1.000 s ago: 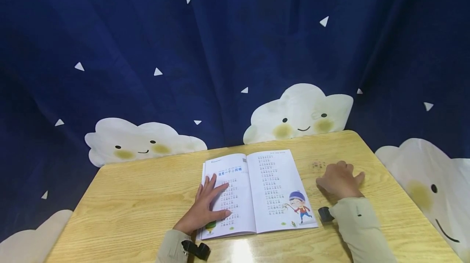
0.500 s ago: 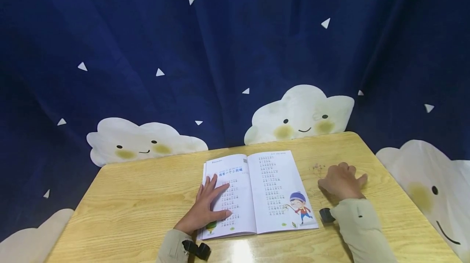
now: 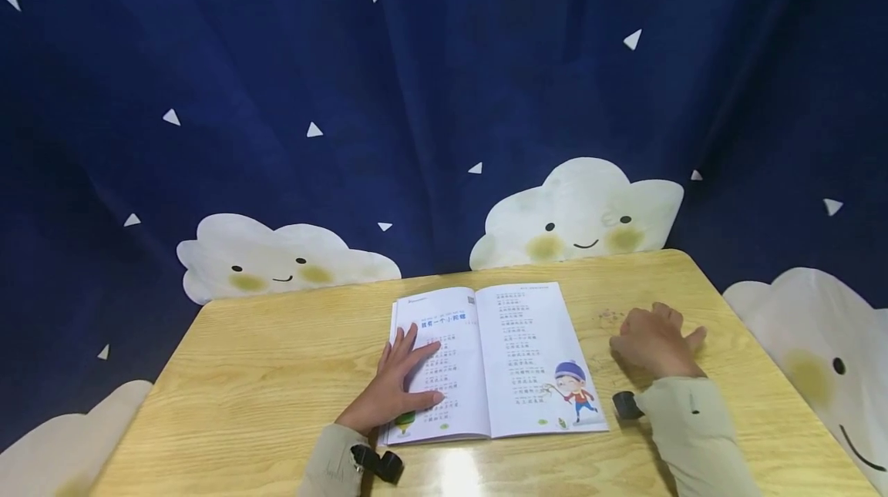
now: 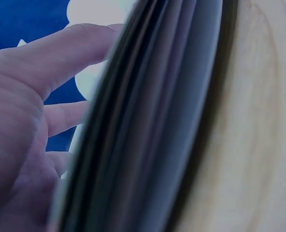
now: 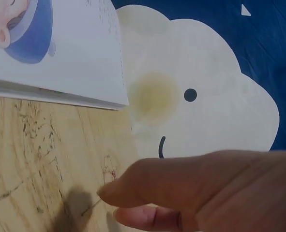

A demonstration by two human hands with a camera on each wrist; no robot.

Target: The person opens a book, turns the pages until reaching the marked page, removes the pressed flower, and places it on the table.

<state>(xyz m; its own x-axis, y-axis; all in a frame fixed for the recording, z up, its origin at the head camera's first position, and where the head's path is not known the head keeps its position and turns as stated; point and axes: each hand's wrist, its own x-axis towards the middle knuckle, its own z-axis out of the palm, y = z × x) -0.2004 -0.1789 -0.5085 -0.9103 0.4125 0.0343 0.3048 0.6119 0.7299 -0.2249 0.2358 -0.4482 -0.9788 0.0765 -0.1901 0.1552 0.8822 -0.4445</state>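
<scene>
The book [image 3: 489, 362] lay open in the middle of the table [image 3: 243, 374], the left hand [image 3: 395, 385] pressed flat with straight fingers on its left page, and the right hand [image 3: 655, 343] rested loosely curled, holding nothing, beside its right page, with no page lifted yet

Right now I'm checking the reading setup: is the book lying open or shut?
Open. The book lies spread flat on the table, two printed pages showing, with the left hand resting flat on its left page.
</scene>
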